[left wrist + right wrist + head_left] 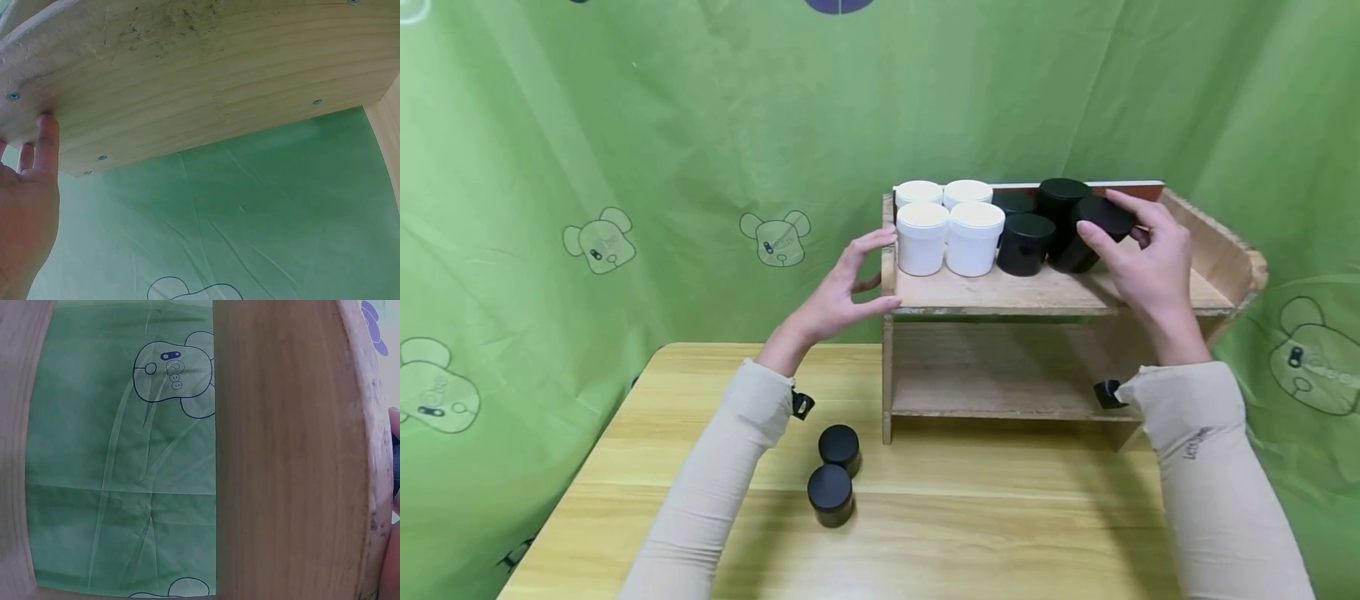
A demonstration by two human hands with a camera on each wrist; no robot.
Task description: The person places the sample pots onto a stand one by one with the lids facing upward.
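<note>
My right hand (pixel 1153 250) holds a black lidded jar (pixel 1093 237) between thumb and fingers over the upper shelf, and the jar leans. Only a sliver of this hand (pixel 390 550) shows at the edge of the right wrist view. Left of that jar stand other black jars (pixel 1026 243), then several white lidded jars (pixel 976 242) in two rows. With its fingers spread, my left hand (pixel 838 292) touches the left side of the wooden shelf unit (pixel 985 293), thumb at the front edge. Straight fingers (pixel 47 147) meet the side panel (pixel 206 87) in the left wrist view.
Two more black jars (pixel 831 493) stand close together on the wooden table (pixel 970 517), left of the unit. A lower shelf board (pixel 992 387) lies below the loaded one. The unit's raised right side (pixel 1217 237) flanks my right hand. A green curtain (pixel 715 108) hangs behind.
</note>
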